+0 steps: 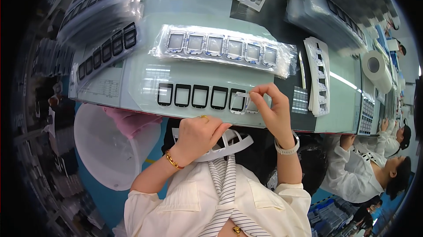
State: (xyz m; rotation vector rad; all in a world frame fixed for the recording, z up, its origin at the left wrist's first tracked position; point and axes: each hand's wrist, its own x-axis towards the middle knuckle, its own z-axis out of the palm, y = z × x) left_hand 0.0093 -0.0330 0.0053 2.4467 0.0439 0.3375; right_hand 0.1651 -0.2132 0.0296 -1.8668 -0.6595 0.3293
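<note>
My right hand (272, 110) pinches a thin clear film at the right end of a row of black rectangular frames (192, 95) lying on the pale green table (141, 78). A white-edged frame (239, 104) lies right under those fingers. My left hand (197, 134) rests closed below the table's front edge, over a curved white plastic strip (235, 144); whether it grips the strip is unclear. A clear bag of silver-rimmed square lenses (222, 46) lies beyond the row.
Black frame strips in plastic (107, 49) lie at the left, white punched-out sheets (318, 76) at the right, with a tape roll (376, 69) farther right. A white bucket (110, 144) stands below the table at left. Other people (374, 166) sit at the right.
</note>
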